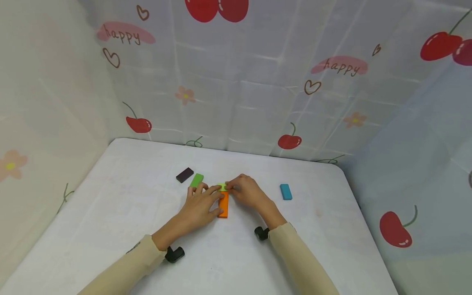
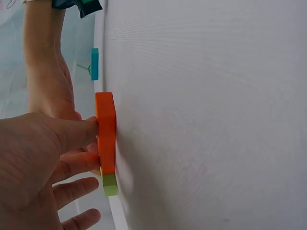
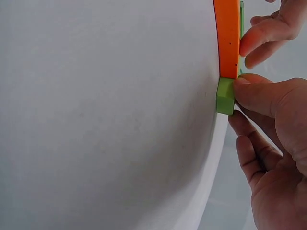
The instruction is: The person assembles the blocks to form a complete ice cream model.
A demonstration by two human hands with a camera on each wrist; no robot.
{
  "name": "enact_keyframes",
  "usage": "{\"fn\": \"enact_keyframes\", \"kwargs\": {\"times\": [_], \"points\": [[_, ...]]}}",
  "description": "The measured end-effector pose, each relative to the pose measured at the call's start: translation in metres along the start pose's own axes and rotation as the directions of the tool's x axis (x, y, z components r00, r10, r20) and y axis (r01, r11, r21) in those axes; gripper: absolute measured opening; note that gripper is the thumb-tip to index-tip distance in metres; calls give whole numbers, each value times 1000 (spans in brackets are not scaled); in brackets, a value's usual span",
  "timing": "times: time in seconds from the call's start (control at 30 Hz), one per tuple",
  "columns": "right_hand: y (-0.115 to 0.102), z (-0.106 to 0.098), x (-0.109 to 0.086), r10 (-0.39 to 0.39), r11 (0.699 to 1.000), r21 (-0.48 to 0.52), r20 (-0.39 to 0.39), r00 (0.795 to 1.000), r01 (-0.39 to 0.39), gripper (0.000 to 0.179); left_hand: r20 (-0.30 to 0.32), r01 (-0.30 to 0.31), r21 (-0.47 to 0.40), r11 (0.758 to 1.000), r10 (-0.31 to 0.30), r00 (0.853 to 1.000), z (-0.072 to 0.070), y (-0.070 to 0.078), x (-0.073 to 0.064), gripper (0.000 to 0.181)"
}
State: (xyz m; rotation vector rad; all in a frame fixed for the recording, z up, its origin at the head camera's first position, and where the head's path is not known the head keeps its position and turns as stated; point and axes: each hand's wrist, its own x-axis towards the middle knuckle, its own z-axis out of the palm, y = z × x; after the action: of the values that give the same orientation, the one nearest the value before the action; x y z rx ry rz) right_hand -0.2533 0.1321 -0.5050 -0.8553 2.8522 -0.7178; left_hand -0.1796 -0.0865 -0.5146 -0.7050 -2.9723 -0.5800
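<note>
An orange block lies flat on the white table, its far end meeting a light green block set crosswise. My left hand rests over the orange block; in the left wrist view its thumb and index fingertips touch the orange block, with the other fingers spread out. My right hand pinches the right end of the light green block; the right wrist view shows the thumb against this green block. A brighter green block lies just beyond my left fingers, partly hidden by them.
A dark brown block lies at the back left, near the brighter green one. Off to the right lies a blue block. A printed curtain hangs behind the table's far edge and along both sides.
</note>
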Motion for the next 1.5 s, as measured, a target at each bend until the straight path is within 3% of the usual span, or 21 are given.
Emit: {"fn": "enact_keyframes", "kwargs": {"times": [0.5, 0.6, 0.73, 0.87, 1.1, 1.37, 1.5], "points": [[0, 2, -9, -44, 999, -6, -20, 999, 44, 19, 93, -7, -44, 999, 12, 996, -5, -8, 10, 41], [2, -2, -17, -10, 999, 40, 6, 1000, 9, 25, 97, -11, -42, 999, 15, 995, -5, -8, 12, 44], [14, -13, -30, 94, 992, 87, -1, 996, -94, 33, 96, -14, -29, 999, 17, 995, -4, -8, 13, 43], [37, -28, -47, 169, 984, 65, -90, 981, -164, 33, 94, -9, -30, 1000, 11, 995, -4, -8, 12, 43], [73, -52, -87, 262, 964, 11, -230, 937, -266, 38, 103, -1, -25, 1000, 3, 995, -5, -7, 10, 39], [88, -63, -115, 380, 920, 4, -241, 893, -391, 50, 104, -2, -12, 1000, 4, 995, -5, -7, 10, 37], [92, -64, -119, 395, 915, 11, -230, 889, -403, 45, 107, -6, -14, 1000, 8, 994, -4, -7, 11, 39]]}}
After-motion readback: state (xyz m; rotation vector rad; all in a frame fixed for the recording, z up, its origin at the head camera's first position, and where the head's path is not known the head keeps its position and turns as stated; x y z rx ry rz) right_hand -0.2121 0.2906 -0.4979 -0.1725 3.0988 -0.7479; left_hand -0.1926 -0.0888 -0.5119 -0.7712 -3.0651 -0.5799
